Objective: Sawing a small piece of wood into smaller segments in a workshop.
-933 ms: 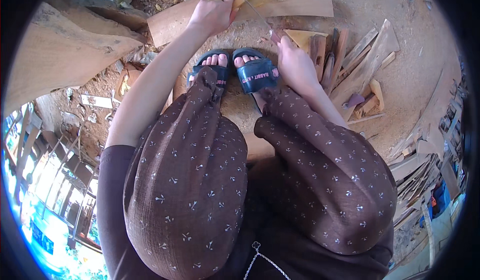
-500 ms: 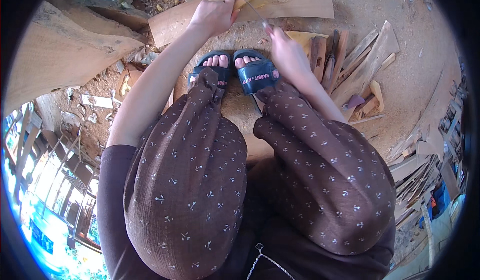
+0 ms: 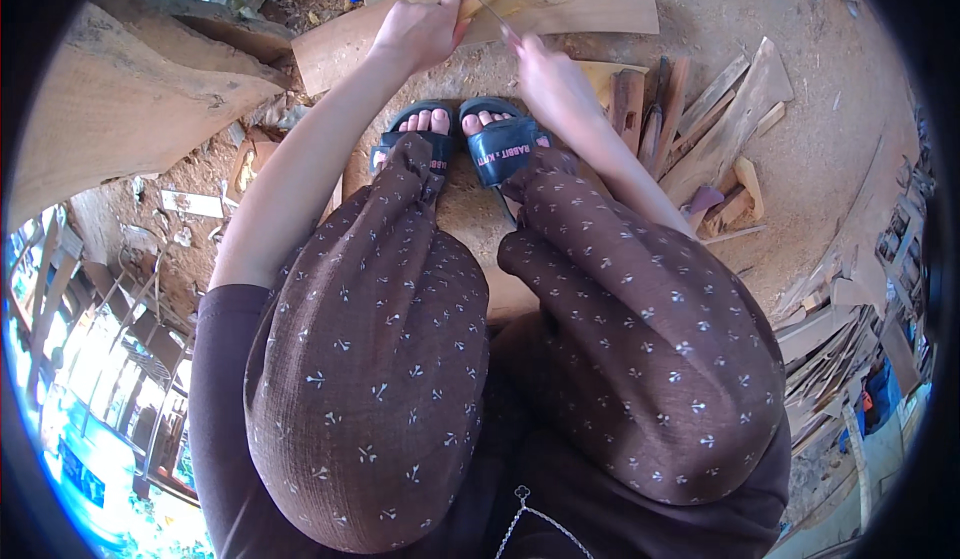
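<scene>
Sandy ground strewn with sawdust lies under us as we squat, our knees in patterned brown trousers filling the near view and our blue sandals [image 3: 478, 144] just beyond. Past the toes, our left hand [image 3: 425, 31] is closed around a small wooden piece [image 3: 478, 1], while our right hand [image 3: 545, 71] grips a thin stick-like strip [image 3: 490, 14] that crosses to it. Both rest over a long flat plank [image 3: 590, 4]. Split offcuts [image 3: 690, 124] pile up right of it; we judge the work midway, with plenty of wood left uncut.
</scene>
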{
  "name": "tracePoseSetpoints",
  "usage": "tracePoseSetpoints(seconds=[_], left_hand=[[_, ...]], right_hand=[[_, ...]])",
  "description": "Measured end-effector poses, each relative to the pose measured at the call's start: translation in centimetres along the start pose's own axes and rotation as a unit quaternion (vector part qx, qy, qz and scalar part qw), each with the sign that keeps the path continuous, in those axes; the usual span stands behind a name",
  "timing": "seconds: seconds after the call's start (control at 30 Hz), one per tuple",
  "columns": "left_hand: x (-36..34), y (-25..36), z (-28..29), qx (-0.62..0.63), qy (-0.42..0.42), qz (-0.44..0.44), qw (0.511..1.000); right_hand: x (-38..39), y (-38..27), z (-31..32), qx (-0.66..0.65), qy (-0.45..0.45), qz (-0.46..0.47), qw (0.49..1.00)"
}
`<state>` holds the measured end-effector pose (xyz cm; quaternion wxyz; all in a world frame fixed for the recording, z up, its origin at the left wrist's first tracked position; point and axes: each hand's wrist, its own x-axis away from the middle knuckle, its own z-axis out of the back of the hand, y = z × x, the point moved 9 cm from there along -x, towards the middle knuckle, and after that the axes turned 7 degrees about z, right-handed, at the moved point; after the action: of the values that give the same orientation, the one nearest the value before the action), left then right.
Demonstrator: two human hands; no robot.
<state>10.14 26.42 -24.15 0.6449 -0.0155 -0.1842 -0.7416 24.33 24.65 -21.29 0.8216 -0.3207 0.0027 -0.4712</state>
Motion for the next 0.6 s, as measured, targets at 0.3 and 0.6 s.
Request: tracePoseSetpoints(seconds=[0.3, 0.6], left_hand=[[0.0, 0.1, -0.1, 0.005, 0.006, -0.011, 1.000], [0.1, -0.1, -0.1, 0.000, 0.020, -0.007, 1.000]], right_hand=[[1.1, 0.2, 0.5, 0.009, 0.009, 0.012, 1.000], [4.0, 0.8, 0.1, 0.024, 0.000, -0.015, 1.000]])
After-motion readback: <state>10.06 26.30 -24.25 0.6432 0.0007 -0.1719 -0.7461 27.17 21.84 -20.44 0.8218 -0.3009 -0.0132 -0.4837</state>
